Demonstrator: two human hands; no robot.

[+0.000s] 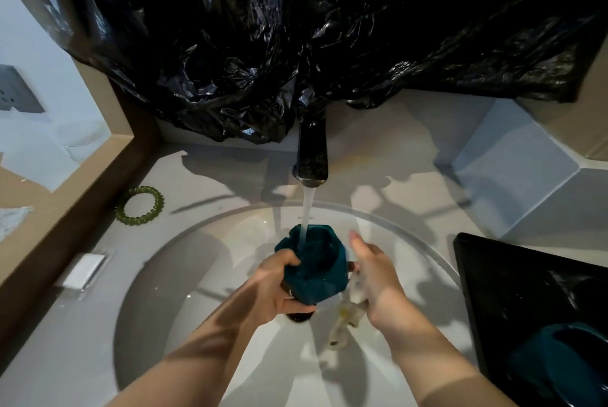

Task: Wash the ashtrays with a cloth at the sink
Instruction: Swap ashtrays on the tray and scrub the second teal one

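A teal, angular ashtray (316, 262) sits tilted under the running water over the white sink (427, 252). My left hand (279, 288) grips its left rim, thumb inside the bowl. My right hand (371, 275) is against the ashtray's right side and holds a pale wet cloth (348, 308), which hangs down toward the basin. Its fingers point up and away from me. A second teal ashtray (556, 360) lies on the black tray (493, 275) at the right. A dark spot below my left hand is partly hidden.
The dark faucet (312, 156) pours a steady stream. Crumpled black plastic (296, 44) hangs over the wall behind it. A green coiled hair tie (139, 206) and a small white wrapped bar (82, 270) lie on the counter at the left.
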